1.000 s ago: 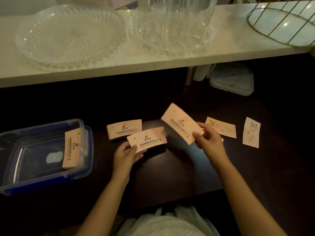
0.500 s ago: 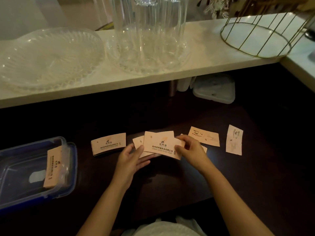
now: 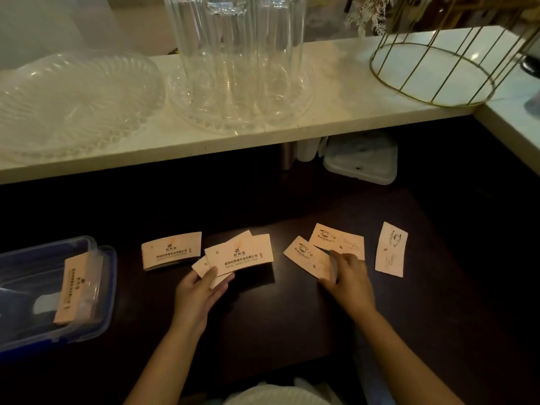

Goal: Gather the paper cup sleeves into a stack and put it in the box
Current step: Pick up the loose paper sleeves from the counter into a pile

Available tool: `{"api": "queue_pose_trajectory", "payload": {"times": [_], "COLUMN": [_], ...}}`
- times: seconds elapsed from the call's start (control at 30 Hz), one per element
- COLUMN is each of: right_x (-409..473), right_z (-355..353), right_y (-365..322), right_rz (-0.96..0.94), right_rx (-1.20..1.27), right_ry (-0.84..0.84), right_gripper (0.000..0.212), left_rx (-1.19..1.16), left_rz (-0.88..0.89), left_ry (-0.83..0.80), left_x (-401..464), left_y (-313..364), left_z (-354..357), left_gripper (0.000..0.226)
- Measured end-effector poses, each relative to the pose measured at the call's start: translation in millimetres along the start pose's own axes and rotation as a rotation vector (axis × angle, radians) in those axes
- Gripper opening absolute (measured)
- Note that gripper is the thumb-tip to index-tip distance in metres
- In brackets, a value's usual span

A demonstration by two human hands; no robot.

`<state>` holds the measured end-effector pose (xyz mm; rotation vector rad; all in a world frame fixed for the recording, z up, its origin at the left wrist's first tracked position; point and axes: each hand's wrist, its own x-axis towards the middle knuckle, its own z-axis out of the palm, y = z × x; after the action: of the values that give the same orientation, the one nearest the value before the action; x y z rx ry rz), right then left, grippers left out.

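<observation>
Two hands are working over a dark table [image 3: 263, 331] that's sitting under a pale shelf [image 3: 336, 112]. The left hand [image 3: 198, 296] is pinching a couple of overlapping cup sleeves [image 3: 239, 254], thumb on top and fingers curled underneath, so it's clamped on them and holding them a bit fanned out rather than squared up. Just to the left of that bunch, a small stack of sleeves [image 3: 171, 251] is lying flat on the table, close to it but whether they're touching is hard to call. The right hand [image 3: 350, 283] is resting palm down with its fingers pressing on the near end of a loose sleeve [image 3: 306, 255]; the fingers are looking fairly close together, but whether they're actually gripping the paper or just lying on it can't be told from here. Another sleeve [image 3: 342, 242] is lying just behind that one, overlapping its far edge, and one more sleeve [image 3: 391, 249] is lying off to the right on its own, turned roughly upright. Over at the left edge, the clear box with blue trim [image 3: 108, 276] is sitting open, with a single sleeve [image 3: 74, 290] leaning inside it near the right wall. Up on the shelf, glass plates [image 3: 73, 103], tall glasses [image 3: 239, 54] and a gold wire basket [image 3: 432, 68] are sitting around.
</observation>
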<state>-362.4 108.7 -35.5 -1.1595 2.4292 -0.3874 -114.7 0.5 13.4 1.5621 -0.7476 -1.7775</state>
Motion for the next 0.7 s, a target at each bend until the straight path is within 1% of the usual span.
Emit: {"api": "queue_pose_trajectory", "payload": {"times": [0.07, 0.13, 0.23, 0.3, 0.37, 0.4, 0.43, 0.5, 0.53, 0.57, 0.6, 0.63, 0.7], "right_x": [-1.3, -3.3, -6.8, -5.9, -1.8, 0.0, 1.1, 2.5, 2.8, 2.9, 2.0, 0.7, -1.8], "right_z": [4.8, 6.2, 1.3, -10.6, -22.1, -26.1, -29.9, -38.1, -44.1, -50.5, -57.4, -62.8, -66.1], "right_y": [1.3, 6.6, 17.5, 22.1, 26.3, 26.2, 23.9, 13.7, 6.2, -2.3, -10.6, -17.6, -28.4], "right_rz": [-0.058, -0.114, -0.285, -0.332, -0.31, -0.279, -0.232, -0.104, -0.055, -0.035, -0.042, -0.054, -0.069], "right_rx": [-0.069, -0.109, -0.207, -0.141, -0.042, 0.022, 0.124, 0.433, 0.619, 0.796, 0.934, 1.007, 0.989], "right_ry": [0.011, 0.033, 0.002, -0.019, -0.037, -0.021, 0.031, 0.185, 0.221, 0.207, 0.154, 0.076, -0.082], "right_gripper": [0.067, 0.059, 0.047, 0.04, 0.031, 0.026, 0.022, 0.016, 0.018, 0.02, 0.019, 0.018, 0.015], "left_rx": [-0.007, -0.014, -0.031, -0.044, -0.05, -0.054, -0.057, -0.057, -0.051, -0.043, -0.034, -0.022, 0.002], "left_rz": [0.002, 0.008, 0.013, 0.018, 0.022, 0.021, 0.018, 0.014, 0.016, 0.019, 0.024, 0.032, 0.049], "left_ry": [0.003, 0.01, 0.029, 0.034, 0.033, 0.033, 0.034, 0.028, 0.018, 0.005, -0.012, -0.033, -0.085], "left_x": [-1.7, -2.9, -3.7, -4.6, -6.1, -6.9, -8.0, -10.3, -11.9, -13.6, -15.4, -17.0, -19.8], "left_y": [-1.3, -2.6, -4.8, -6.5, -9.1, -10.4, -11.5, -12.8, -12.9, -12.6, -12.5, -12.1, -10.4], "left_z": [2.2, 4.2, 8.0, 10.6, 13.6, 15.4, 17.3, 21.5, 23.7, 25.8, 27.6, 29.5, 33.4], "left_gripper": [0.035, 0.035, 0.035, 0.035, 0.036, 0.037, 0.037, 0.037, 0.036, 0.035, 0.033, 0.032, 0.03]}}
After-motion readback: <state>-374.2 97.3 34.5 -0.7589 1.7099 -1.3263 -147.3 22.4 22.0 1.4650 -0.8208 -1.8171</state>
